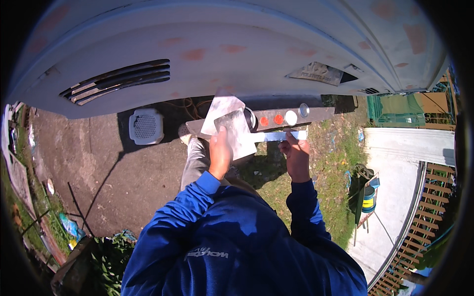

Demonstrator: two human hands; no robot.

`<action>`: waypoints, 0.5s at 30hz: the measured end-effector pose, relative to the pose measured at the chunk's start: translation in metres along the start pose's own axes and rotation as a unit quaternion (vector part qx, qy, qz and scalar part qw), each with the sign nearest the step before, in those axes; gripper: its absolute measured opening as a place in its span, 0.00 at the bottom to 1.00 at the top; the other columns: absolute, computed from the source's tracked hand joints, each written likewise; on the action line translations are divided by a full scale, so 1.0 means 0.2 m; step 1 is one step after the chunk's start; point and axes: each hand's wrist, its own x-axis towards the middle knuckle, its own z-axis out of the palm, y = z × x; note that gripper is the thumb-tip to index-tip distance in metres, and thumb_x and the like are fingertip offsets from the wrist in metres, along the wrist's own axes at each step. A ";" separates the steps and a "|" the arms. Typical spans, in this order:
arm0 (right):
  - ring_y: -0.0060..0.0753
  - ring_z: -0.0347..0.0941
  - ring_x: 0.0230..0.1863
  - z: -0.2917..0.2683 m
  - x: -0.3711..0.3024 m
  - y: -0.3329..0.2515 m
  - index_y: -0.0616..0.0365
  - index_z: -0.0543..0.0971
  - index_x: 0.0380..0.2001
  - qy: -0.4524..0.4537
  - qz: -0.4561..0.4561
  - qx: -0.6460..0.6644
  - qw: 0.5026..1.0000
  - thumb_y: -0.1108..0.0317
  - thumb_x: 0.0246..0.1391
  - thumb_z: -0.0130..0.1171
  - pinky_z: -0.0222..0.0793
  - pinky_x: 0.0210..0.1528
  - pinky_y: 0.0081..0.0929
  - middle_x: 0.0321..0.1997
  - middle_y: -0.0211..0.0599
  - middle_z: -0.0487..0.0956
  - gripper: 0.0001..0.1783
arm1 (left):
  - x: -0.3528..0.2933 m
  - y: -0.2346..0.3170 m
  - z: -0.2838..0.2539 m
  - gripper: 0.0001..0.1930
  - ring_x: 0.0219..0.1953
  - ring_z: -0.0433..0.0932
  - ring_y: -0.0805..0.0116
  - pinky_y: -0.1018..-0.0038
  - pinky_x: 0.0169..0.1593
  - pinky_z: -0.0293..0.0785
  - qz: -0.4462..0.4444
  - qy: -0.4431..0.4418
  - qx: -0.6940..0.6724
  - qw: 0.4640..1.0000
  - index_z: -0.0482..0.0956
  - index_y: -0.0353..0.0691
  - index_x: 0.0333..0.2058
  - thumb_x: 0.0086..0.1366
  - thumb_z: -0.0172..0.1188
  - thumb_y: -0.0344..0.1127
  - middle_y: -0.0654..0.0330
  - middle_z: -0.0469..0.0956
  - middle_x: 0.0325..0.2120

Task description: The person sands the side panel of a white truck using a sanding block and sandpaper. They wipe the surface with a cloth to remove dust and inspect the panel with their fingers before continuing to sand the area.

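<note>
My left hand (220, 153) is closed on a pale, thin sheet (241, 140), thumb on top and slightly smeared by motion. Another whitish, angular piece (221, 106) shows beyond it; whether both are one folded sheet I cannot tell. A narrow, shiny, pale strip (271, 136) runs from the sheet's right side to my right hand (297, 158), whose fingers pinch its outer end. Past my hands, on a dark plank (323, 114), stand two small red round things (278, 119), a white round lid or tub (291, 118) and an open metal can (303, 110).
A pale vehicle body panel (197, 69) with pinkish patches and a slotted vent (118, 81) curves across the far side. On the ground at left sits a white perforated stool (146, 127). Grass, a concrete strip (390, 197) and a wooden fence (429, 197) lie to the right.
</note>
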 end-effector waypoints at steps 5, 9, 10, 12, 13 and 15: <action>0.29 0.79 0.38 -0.02 -0.15 -0.05 0.64 0.75 0.47 -0.088 -0.045 0.044 0.994 0.68 0.66 0.55 0.76 0.41 0.27 0.41 0.40 0.80 0.12 | -0.10 0.22 0.06 0.21 0.52 0.79 0.62 0.63 0.56 0.77 -0.094 -0.039 -0.191 0.976 0.68 0.34 0.59 0.75 0.47 0.42 0.55 0.78 0.51; 0.41 0.80 0.48 0.04 -0.32 -0.10 0.65 0.73 0.46 -0.131 -0.047 0.144 0.980 0.75 0.65 0.51 0.79 0.54 0.39 0.52 0.52 0.78 0.08 | -0.10 0.22 0.05 0.22 0.53 0.80 0.59 0.59 0.57 0.77 -0.170 -0.023 -0.255 0.952 0.67 0.35 0.60 0.75 0.47 0.43 0.52 0.78 0.52; 0.41 0.79 0.48 0.05 -0.36 -0.07 0.64 0.73 0.46 -0.133 -0.074 0.142 0.978 0.76 0.65 0.52 0.79 0.53 0.39 0.52 0.52 0.78 0.08 | -0.11 0.24 0.05 0.22 0.52 0.80 0.58 0.59 0.57 0.77 -0.187 -0.027 -0.259 0.947 0.68 0.35 0.60 0.75 0.47 0.43 0.52 0.78 0.52; 0.41 0.78 0.51 0.05 -0.42 -0.07 0.61 0.73 0.43 -0.137 -0.114 0.117 0.977 0.77 0.63 0.54 0.79 0.53 0.38 0.50 0.51 0.78 0.06 | -0.13 0.27 0.05 0.22 0.52 0.81 0.58 0.59 0.57 0.78 -0.213 -0.046 -0.262 0.940 0.68 0.35 0.60 0.75 0.48 0.44 0.52 0.79 0.52; 0.40 0.78 0.50 0.06 -0.43 -0.09 0.61 0.73 0.42 -0.142 -0.129 0.079 0.978 0.78 0.62 0.54 0.79 0.53 0.38 0.50 0.51 0.78 0.06 | -0.14 0.28 0.04 0.22 0.52 0.81 0.58 0.59 0.57 0.78 -0.221 -0.060 -0.262 0.938 0.68 0.35 0.60 0.74 0.48 0.44 0.51 0.79 0.52; 0.39 0.78 0.50 0.05 -0.46 -0.15 0.61 0.73 0.41 -0.149 -0.161 0.004 0.976 0.79 0.61 0.54 0.78 0.54 0.38 0.49 0.49 0.78 0.06 | -0.16 0.31 0.02 0.22 0.52 0.81 0.58 0.60 0.57 0.78 -0.245 -0.089 -0.265 0.928 0.68 0.35 0.60 0.74 0.49 0.43 0.51 0.79 0.52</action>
